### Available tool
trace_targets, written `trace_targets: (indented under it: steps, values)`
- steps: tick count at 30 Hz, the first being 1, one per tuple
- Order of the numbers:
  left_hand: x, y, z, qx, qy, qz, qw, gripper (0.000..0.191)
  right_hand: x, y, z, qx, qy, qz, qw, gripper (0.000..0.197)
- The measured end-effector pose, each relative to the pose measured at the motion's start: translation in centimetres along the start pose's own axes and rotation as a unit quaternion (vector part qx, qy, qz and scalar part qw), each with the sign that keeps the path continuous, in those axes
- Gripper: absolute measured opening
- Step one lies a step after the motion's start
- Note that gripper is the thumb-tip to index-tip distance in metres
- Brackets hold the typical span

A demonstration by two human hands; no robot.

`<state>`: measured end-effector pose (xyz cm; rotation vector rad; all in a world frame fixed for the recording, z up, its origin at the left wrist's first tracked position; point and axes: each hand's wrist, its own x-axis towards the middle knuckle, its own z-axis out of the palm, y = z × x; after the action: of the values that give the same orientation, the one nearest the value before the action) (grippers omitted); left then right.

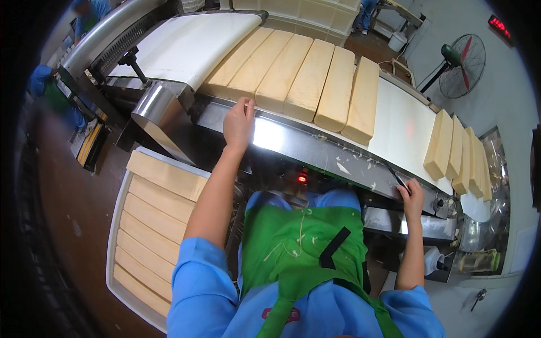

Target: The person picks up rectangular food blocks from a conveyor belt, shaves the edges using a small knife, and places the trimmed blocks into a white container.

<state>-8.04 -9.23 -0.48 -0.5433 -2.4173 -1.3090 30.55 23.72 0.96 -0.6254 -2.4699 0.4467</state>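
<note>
Long pale-yellow dough blocks [310, 78] lie side by side across the white conveyor belt [403, 118]. My left hand [239, 126] is at their near ends, over the conveyor's metal edge. Its fingertips are close to one block's lower end; whether they touch it or pinch anything is hidden. In my right hand [413, 198] is a thin dark tool [396, 175], probably a knife, slanting up and left over the metal front rail [304, 143]. Dough scraps [343, 168] lie along that rail.
More dough blocks [438, 145] stand at the belt's right end. A pale tub [110, 257] of packed dough slabs is at my lower left. A steel roller housing [156, 105] juts out beside the left belt [177, 42]. A standing fan [463, 65] and co-workers [53, 91] are farther off.
</note>
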Motion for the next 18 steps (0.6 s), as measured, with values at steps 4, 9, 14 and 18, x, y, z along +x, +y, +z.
trace_targets:
  steps: [4,9,14,18]
  values:
    - [0.0,0.3,0.0,0.02,-0.004,-0.033,0.999,0.026,1.3,-7.2,2.7,0.329,-0.086,0.178,0.923,0.016]
    - [0.1,-0.1,0.1,0.03,0.001,-0.037,0.999,0.023,4.5,-20.4,8.8,0.619,-0.252,0.241,0.704,0.029]
    - [0.2,-0.1,0.3,0.039,0.018,-0.016,0.999,0.024,8.3,-23.7,14.2,0.602,-0.235,0.235,0.726,0.031]
    - [0.0,-0.1,0.3,0.042,0.023,-0.004,0.999,0.022,8.6,-25.2,15.3,0.586,-0.235,0.236,0.739,0.031]
